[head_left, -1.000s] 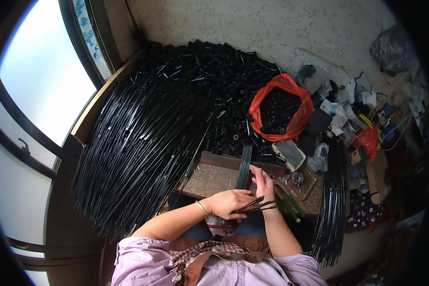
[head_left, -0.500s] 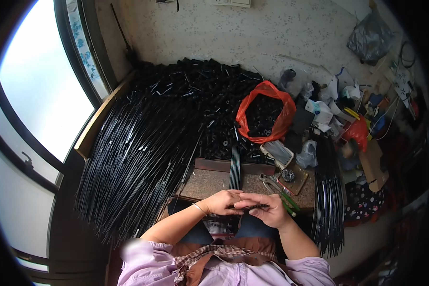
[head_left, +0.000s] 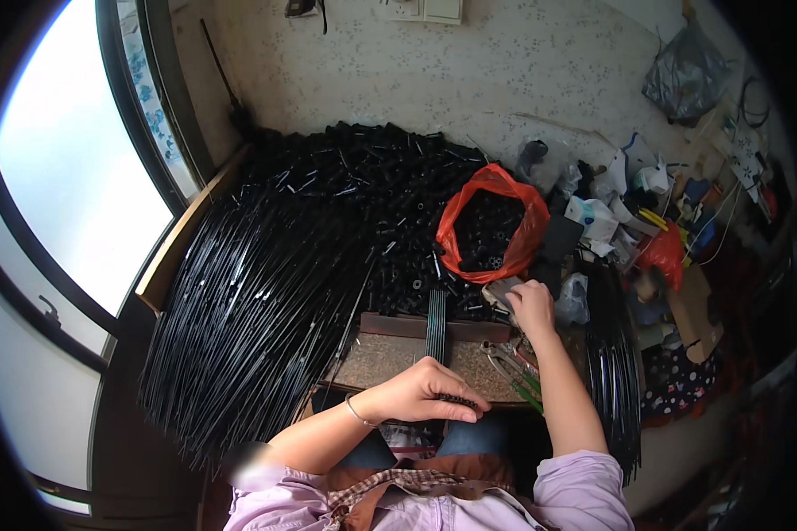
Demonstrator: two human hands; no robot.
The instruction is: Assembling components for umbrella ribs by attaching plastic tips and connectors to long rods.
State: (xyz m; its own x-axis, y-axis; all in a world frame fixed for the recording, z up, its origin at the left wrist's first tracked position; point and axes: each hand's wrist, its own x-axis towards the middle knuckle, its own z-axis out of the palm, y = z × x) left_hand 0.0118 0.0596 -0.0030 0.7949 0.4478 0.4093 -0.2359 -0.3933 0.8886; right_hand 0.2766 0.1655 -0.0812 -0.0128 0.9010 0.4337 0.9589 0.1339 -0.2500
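Note:
My left hand (head_left: 427, 391) is closed around a bundle of thin black rods (head_left: 437, 320). Their dark ends show in a row between thumb and fingers, and their shafts run away from me over the wooden ledge. My right hand (head_left: 533, 306) is stretched forward to a small pale tray (head_left: 496, 297) of thin grey pieces beside the red bag. Its fingers are bent down onto the grey pieces, and whatever they pinch is hidden.
A red plastic bag (head_left: 449, 234) holds small black parts. Long black rods (head_left: 248, 301) fan out at left, below heaped black tubes (head_left: 354, 164). Green-handled pliers (head_left: 524, 382) lie by my right forearm. More rods (head_left: 613, 380) hang over the right edge.
My right hand has left my left hand and moved forward and right to the tray. The left hand has stayed near the table edge, keeping the rods.

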